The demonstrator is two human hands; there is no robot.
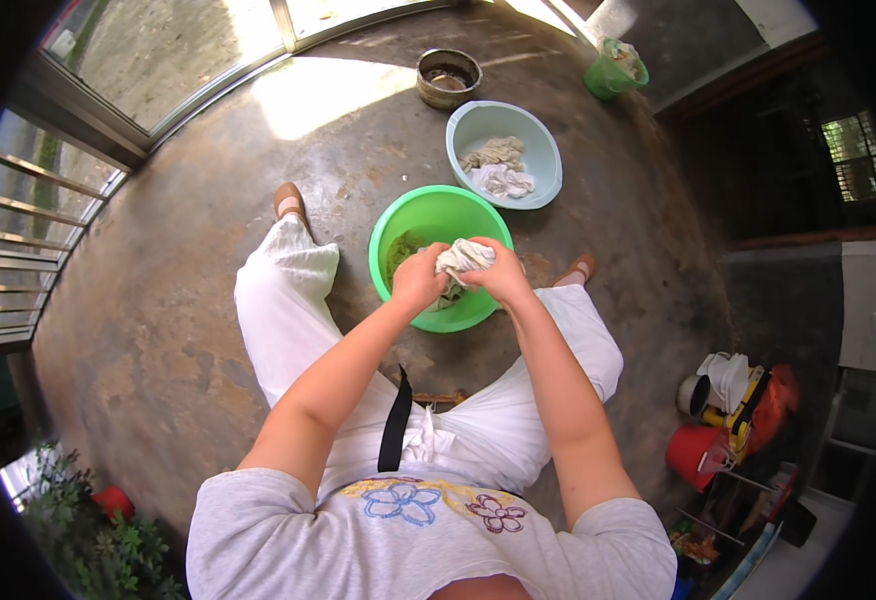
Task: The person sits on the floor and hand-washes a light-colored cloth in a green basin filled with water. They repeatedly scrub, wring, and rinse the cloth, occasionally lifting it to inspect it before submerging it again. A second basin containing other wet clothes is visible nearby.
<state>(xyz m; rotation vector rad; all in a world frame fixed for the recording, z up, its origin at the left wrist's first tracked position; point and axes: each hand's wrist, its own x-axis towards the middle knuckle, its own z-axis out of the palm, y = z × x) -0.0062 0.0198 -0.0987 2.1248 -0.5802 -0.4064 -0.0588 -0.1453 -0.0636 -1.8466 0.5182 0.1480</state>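
Observation:
Between my knees on the floor stands a bright green basin (438,206) with dark, wet-looking cloth and some murky water in it. Over it I hold a bunched whitish cloth (464,257). My left hand (420,279) is closed round the cloth's left side, and my right hand (499,275) grips its right side. Part of the cloth hangs down into the basin below my hands. Just beyond, to the right, a pale blue basin (538,135) holds crumpled beige and white cloths (501,165).
A dark metal pot (448,92) stands beyond the blue basin. Farther right is a green bin (613,80) with rubbish. At the right lie a red bucket (693,455) and assorted items. Window bars (33,215) line the left; a leafy plant (108,535) is at lower left.

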